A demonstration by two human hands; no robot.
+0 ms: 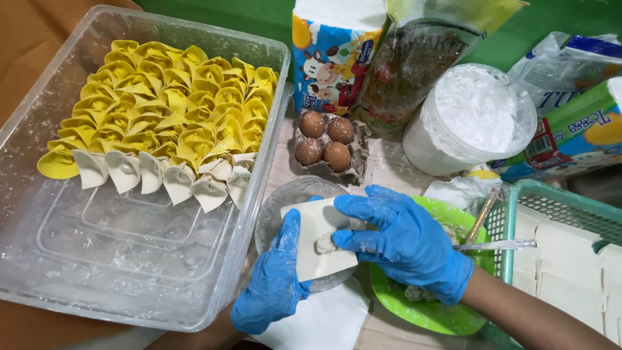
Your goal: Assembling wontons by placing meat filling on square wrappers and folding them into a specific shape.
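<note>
White square wrapper (319,240), filling dab at centre, lies tilted on left hand (275,275), fingers cupped beneath; long axis undeterminable. Right hand (405,243) fingertips pinch together on filling. Beyond fingers: clear tub (129,272) of folded dumplings (170,104), egg carton (330,144), flour tub (470,120).

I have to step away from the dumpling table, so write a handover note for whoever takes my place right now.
Left hand: gloved, holds a square white wrapper flat on its palm, above a small clear bowl.
Right hand: gloved, fingers pressing a small dab of filling onto the wrapper.
Done: rows of folded yellow dumplings and one row of white dumplings fill the far part of the clear plastic tub.
Left: this wrapper is not yet folded; the tub's near half is bare; unused wrappers sit in the green basket, filling on the green plate.
</note>
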